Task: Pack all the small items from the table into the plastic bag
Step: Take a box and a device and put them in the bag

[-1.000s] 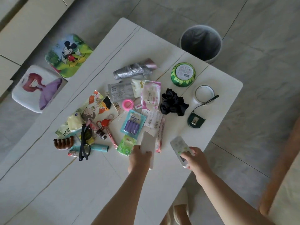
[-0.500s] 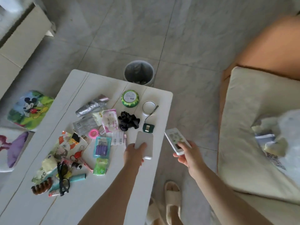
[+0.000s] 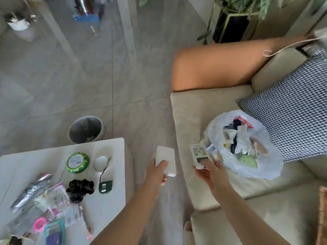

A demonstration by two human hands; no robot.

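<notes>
A person carries two items from the desk (image 3: 113,191) toward an open plastic bag (image 3: 247,167) that lies, already part-filled, on a sofa cushion (image 3: 191,121). The left hand (image 3: 156,175) grips a flat white pack (image 3: 165,160) in the gap between desk and sofa; the right hand (image 3: 210,171) pinches a white remote control (image 3: 199,155) just beside the bag's mouth. The transfer step appears under way. Next, each item likely needs lowering into the opening. A green tin (image 3: 77,162), black scrunchie (image 3: 80,190) and packets remain near the desk's right edge.
</notes>
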